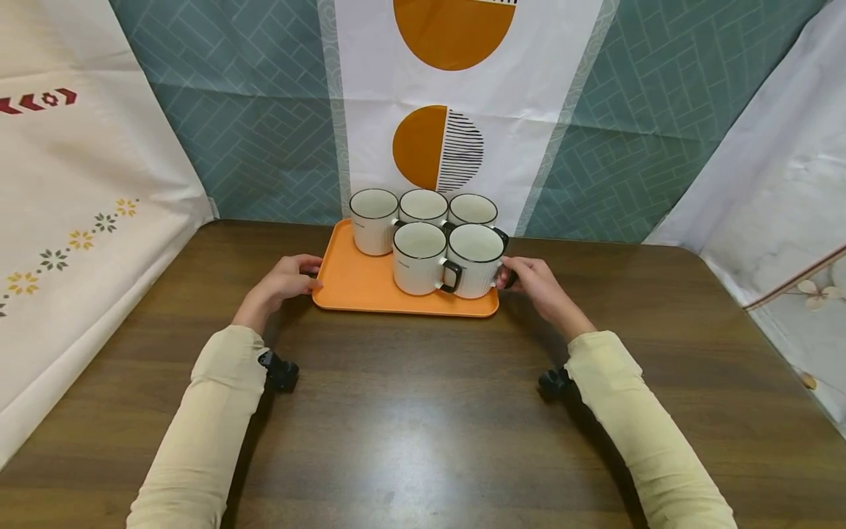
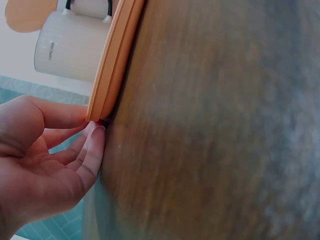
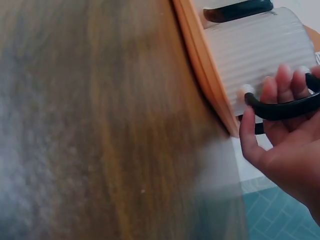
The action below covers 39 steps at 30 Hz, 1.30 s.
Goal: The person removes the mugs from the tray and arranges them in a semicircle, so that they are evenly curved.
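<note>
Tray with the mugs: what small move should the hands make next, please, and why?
Probably the right hand should let go of the black handle and take the right edge of the tray: the front right mug appears to stand on the tray, close to four other mugs, and the left hand already holds the tray's left edge.
</note>
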Available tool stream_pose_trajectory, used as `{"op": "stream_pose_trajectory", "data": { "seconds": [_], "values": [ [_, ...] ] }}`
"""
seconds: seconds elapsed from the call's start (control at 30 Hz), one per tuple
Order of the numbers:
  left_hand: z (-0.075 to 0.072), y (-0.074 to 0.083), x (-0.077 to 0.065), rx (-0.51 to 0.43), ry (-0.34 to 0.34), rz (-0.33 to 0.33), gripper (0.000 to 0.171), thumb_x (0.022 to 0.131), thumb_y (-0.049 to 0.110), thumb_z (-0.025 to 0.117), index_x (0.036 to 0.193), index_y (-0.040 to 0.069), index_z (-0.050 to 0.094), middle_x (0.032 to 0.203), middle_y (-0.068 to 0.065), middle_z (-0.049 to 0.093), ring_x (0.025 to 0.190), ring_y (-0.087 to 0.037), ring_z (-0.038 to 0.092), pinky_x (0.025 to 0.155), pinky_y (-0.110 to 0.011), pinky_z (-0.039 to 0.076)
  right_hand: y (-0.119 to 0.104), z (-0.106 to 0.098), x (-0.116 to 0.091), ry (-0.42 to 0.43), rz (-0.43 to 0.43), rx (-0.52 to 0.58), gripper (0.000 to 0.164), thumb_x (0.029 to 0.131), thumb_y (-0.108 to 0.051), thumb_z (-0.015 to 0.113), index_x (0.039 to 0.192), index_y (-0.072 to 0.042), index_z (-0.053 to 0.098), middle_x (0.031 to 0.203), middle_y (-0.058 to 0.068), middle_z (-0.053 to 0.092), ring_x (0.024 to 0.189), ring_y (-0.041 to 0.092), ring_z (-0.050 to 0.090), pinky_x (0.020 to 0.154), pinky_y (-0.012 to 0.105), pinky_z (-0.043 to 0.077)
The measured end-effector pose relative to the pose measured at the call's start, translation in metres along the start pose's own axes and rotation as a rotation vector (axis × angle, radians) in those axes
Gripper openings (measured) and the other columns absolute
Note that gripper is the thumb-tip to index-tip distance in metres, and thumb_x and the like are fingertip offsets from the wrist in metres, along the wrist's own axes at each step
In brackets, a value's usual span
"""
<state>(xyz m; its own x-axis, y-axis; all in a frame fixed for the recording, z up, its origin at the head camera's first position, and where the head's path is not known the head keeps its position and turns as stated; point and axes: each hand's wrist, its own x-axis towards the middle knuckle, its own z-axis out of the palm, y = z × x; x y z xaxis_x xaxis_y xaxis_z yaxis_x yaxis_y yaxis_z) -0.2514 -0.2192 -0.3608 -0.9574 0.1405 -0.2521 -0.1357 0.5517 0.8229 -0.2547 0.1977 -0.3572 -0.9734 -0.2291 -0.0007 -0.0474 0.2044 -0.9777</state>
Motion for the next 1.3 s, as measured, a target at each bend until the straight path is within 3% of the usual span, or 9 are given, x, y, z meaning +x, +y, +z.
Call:
{"op": "stream_pose_trajectory", "data": {
  "seconds": [0.13,0.37,0.8,1.3],
  "values": [
    [0.001,-0.001,0.002,-0.022,0.002,-0.002,0.056,0.094,-0.003,0.053,0.144,-0.011,0.03,0.139,-0.03,0.039,0.115,-0.034,0.049,0.095,-0.039,0.047,0.002,0.003,0.003,-0.037,0.003,0.112,0.032,0.099,-0.017,0.041,0.073,-0.002,0.05,0.069,0.005,0.048,0.063,0.015,0.048,0.064,0.027,0.049],
    [0.0,-0.001,0.004,-0.042,-0.011,0.016,0.056,0.093,-0.003,0.053,0.144,-0.012,0.03,0.139,-0.031,0.039,0.115,-0.035,0.048,0.09,-0.034,0.05,0.005,0.006,0.007,-0.067,-0.022,0.222,0.037,0.094,-0.013,0.034,0.057,-0.009,0.035,0.054,0.0,0.031,0.05,0.013,0.029,0.05,0.027,0.028],
    [-0.001,0.001,0.006,-0.061,0.008,0.026,0.056,0.092,-0.004,0.053,0.144,-0.01,0.032,0.138,-0.029,0.04,0.112,-0.033,0.049,0.087,-0.029,0.049,0.005,0.007,0.011,-0.13,-0.092,0.318,0.044,0.093,-0.009,0.028,0.049,-0.011,0.023,0.046,-0.004,0.025,0.043,0.012,0.021,0.047,0.028,0.014],
    [-0.001,-0.007,0.002,-0.084,0.007,0.004,0.056,0.093,-0.004,0.054,0.144,-0.01,0.032,0.139,-0.029,0.04,0.114,-0.033,0.048,0.089,-0.03,0.049,0.003,0.014,-0.003,-0.242,-0.019,0.337,0.045,0.1,-0.012,0.022,0.056,-0.012,0.029,0.053,-0.003,0.028,0.048,0.012,0.023,0.056,0.033,0.011]
  ]
}}
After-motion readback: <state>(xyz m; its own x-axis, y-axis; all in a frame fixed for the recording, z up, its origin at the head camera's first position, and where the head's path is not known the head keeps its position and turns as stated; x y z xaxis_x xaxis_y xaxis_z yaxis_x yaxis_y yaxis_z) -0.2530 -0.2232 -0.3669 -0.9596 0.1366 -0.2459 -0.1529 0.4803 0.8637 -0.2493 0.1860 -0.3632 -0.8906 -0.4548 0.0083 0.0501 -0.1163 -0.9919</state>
